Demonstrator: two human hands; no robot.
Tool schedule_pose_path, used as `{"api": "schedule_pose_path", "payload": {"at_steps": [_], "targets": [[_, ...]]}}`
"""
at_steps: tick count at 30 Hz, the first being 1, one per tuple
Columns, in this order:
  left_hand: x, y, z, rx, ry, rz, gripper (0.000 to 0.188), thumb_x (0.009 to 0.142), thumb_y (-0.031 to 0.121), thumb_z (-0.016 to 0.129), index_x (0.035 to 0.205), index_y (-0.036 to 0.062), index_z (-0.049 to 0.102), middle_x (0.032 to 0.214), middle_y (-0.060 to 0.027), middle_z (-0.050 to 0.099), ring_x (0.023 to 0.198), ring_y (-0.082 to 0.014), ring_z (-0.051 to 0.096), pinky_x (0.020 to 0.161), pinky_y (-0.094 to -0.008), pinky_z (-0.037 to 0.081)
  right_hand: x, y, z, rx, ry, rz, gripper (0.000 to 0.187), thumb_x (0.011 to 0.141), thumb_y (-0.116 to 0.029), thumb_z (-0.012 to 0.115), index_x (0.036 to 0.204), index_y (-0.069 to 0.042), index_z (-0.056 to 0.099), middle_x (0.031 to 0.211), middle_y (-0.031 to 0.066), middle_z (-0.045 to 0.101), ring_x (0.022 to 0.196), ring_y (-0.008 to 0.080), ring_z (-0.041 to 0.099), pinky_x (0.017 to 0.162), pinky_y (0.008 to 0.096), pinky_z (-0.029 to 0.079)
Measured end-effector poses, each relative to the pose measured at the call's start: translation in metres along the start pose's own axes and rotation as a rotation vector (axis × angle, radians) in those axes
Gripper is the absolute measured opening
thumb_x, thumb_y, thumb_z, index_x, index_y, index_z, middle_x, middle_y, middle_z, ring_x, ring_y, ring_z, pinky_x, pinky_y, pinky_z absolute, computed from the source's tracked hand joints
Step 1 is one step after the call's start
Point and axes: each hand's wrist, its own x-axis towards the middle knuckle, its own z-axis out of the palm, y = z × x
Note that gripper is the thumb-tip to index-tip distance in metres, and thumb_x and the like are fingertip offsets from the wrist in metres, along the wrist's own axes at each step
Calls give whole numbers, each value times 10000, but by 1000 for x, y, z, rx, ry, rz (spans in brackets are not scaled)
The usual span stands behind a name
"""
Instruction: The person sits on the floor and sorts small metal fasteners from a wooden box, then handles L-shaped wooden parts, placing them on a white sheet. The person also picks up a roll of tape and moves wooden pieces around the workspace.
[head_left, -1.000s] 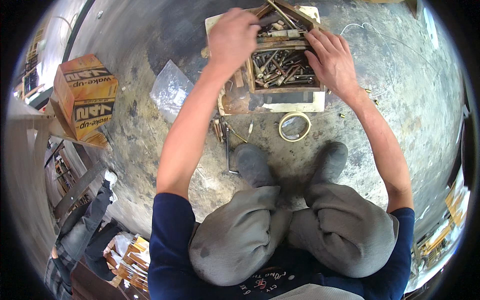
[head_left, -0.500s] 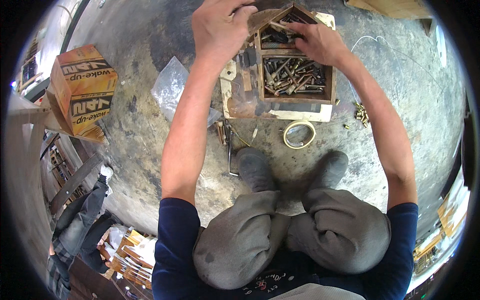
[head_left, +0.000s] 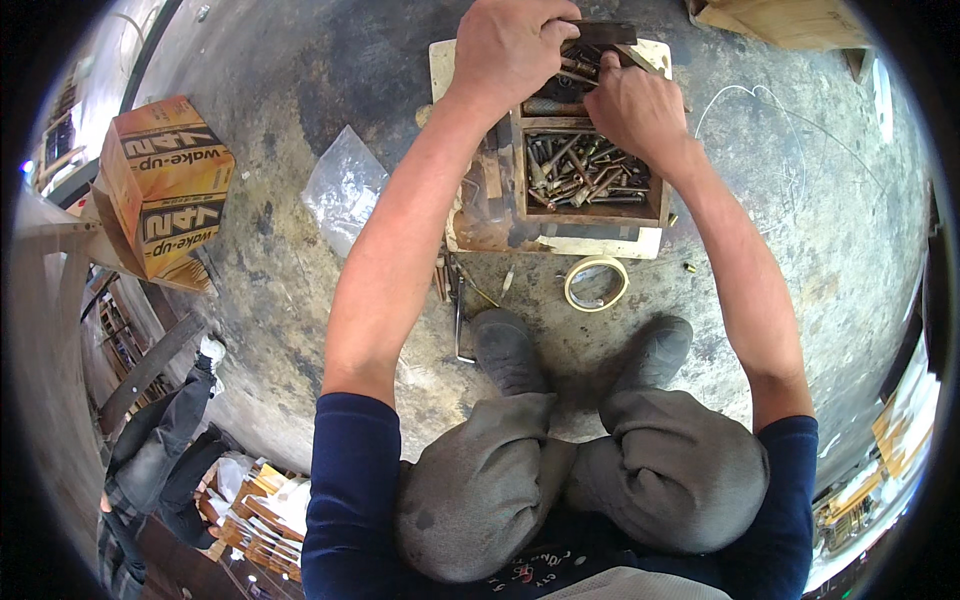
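Observation:
A wooden divided box (head_left: 590, 209) stands on a stained white board (head_left: 600, 245) on the floor. Its near compartment holds a heap of bolts (head_left: 585, 170). Long rod-like pieces (head_left: 575, 70) lie in the far one. At the far left corner, my left hand (head_left: 510, 50) pinches a dark wooden strip (head_left: 605, 33) that spans the far end; I cannot tell whether it is part of the box. My right hand (head_left: 640, 110) reaches over the far compartment with fingers curled down, its fingertips partly hidden among the pieces there.
A roll of tape (head_left: 596, 284), a hex key (head_left: 459, 315) and a small brass piece (head_left: 690, 267) lie near my shoes. Left are a clear plastic bag (head_left: 345, 190) and an orange carton (head_left: 165, 190). Another carton (head_left: 790, 22) is far right. Another person's legs (head_left: 165, 440) show lower left.
My left hand has moved right and now holds the dark strip across the box's far end. My right hand has shifted slightly down. My right forearm now covers most of the brass pieces.

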Motion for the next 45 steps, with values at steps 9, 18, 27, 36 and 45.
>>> {"api": "schedule_pose_path", "payload": {"at_steps": [9,18,27,36,45], "targets": [[1,6,-15,24,23,24,73,769,62,656,812,13,689,818,-135,633,778,-325,631,704,-380,495,-5,-1,-8,160,-110,170,469,865,-436,582,1073,-18,627,969,213,691,949,383,666,804,474,536],[4,-6,9,-42,-39,148,94,793,87,622,804,24,691,817,-127,620,809,-332,607,739,-405,485,-3,10,-22,146,-270,49,454,871,-434,583,1026,-22,696,985,221,693,963,365,673,828,444,547],[15,-19,40,-66,-135,253,104,799,96,604,781,43,692,802,-118,609,796,-328,596,739,-404,475,-45,4,-13,165,-16,78,369,912,-341,551,993,3,659,785,207,689,782,382,687,705,468,561],[-3,-23,62,354,-173,436,82,735,107,663,806,119,704,883,-23,624,850,-230,608,691,-337,516,-70,-2,-22,146,-154,1,472,917,-303,553,1283,-6,528,737,194,680,727,353,691,676,471,557],[-11,-19,66,536,-177,558,113,772,182,595,848,194,678,889,12,595,948,-191,577,731,-360,450,-92,2,-8,230,-62,-86,596,899,-266,579,1422,-35,409,730,179,680,691,341,683,635,441,551]]}}
